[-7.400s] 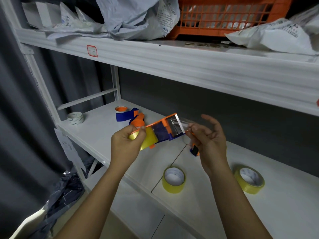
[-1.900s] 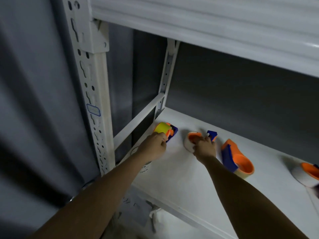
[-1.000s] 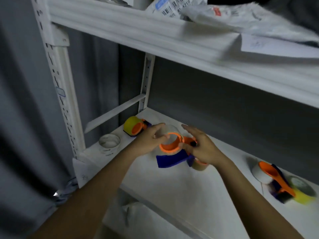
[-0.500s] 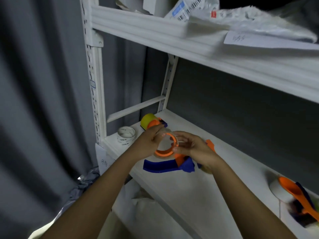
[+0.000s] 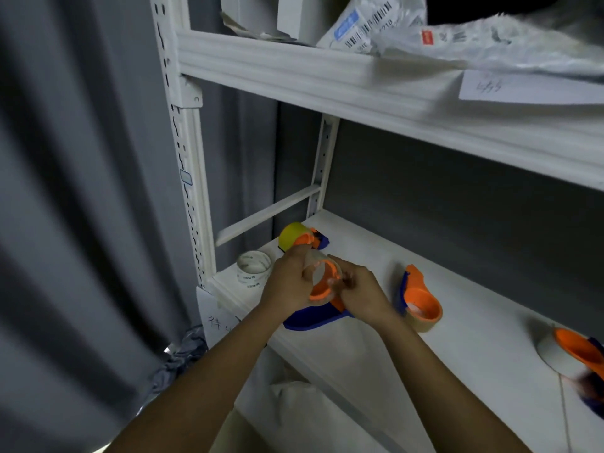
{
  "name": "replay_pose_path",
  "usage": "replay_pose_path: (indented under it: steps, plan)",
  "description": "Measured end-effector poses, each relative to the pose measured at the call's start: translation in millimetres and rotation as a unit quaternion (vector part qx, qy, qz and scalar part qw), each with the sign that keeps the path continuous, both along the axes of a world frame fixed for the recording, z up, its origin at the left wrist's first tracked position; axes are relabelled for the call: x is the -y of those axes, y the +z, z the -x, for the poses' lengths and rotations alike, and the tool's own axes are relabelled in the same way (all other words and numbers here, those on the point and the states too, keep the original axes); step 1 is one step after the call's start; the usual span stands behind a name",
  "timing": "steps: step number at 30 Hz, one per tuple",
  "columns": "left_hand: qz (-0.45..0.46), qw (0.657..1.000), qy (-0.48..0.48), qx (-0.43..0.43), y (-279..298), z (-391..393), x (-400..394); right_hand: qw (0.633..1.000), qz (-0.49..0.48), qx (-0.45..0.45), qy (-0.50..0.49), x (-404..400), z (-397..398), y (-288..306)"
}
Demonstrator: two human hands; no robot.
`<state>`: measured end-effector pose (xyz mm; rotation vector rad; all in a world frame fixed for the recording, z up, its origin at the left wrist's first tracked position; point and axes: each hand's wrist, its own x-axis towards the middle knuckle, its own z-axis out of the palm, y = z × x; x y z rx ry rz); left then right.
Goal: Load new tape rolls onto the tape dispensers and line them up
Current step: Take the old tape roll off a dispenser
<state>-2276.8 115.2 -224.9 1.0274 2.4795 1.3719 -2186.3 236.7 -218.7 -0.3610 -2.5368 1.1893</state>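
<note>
Roughly at the far left of the frame hangs a grey curtain (image 5: 81,191), and beside it stands the white upright (image 5: 189,178) of the rack. At the left end of the lower shelf (image 5: 376,325) sits a loose white tape roll (image 5: 253,269), near the edge, probably spare stock or an emptied core; which one cannot be told. Just behind it, toward the back corner, a dispenser with a yellow roll (image 5: 299,240) lies on the shelf, seemingly already loaded and set as the first in the row.

In the lower middle of the frame the person holds an orange and blue dispenser (image 5: 318,305) just above the shelf. The left hand (image 5: 289,286) is curled round the orange hub and what looks like a clear roll on it, steadying it. The right hand (image 5: 361,295) pinches at the hub's right side with curled fingers, likely seating the roll or finding the tape's end; blur hides the detail.

To the right, another orange dispenser (image 5: 416,300) rests on the shelf, apart from the hands. At the lower right edge a further orange dispenser with a white roll (image 5: 572,353) waits, not yet in line with the others.

Across the top right, grey mail bags (image 5: 457,37) lie on the upper shelf, with a paper note (image 5: 523,89) hanging over its front.
</note>
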Motion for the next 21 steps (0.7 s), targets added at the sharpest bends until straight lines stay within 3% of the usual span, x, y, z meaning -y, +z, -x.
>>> replay_pose_path:
  steps: [4, 7, 9, 11, 13, 14, 17, 21]
  plan:
    - [-0.008, 0.994, -0.038, 0.098, 15.0, 17.2, 0.1, 0.994, 0.009, -0.061, -0.091, 7.3, 13.2, -10.0]
    - [-0.054, 0.951, -0.051, 0.300, 30.9, 33.1, 10.4, 0.986, 0.086, -0.076, -0.122, 11.7, 17.7, -7.2]
    - [-0.055, 0.926, -0.054, 0.370, 33.2, 42.8, 15.6, 0.981, 0.129, -0.100, -0.105, 21.6, 20.8, -4.2]
    - [-0.069, 0.915, -0.040, 0.394, 35.5, 46.4, 16.8, 0.959, 0.245, -0.115, -0.078, 32.5, 23.5, -2.7]
    - [-0.079, 0.910, -0.030, 0.405, 37.9, 45.7, 16.3, 0.901, 0.414, -0.117, -0.045, 44.6, 24.5, -3.0]
    - [-0.083, 0.907, -0.027, 0.412, 39.0, 44.7, 15.3, 0.885, 0.449, -0.114, -0.039, 50.6, 24.9, -2.9]
    - [-0.062, 0.908, -0.011, 0.414, 38.1, 42.9, 15.5, 0.919, 0.371, -0.117, -0.061, 68.7, 30.4, -6.9]
    - [-0.013, 0.914, 0.017, 0.405, 43.9, 40.8, 19.9, 0.918, 0.334, -0.195, -0.088, 79.1, 36.4, -23.5]
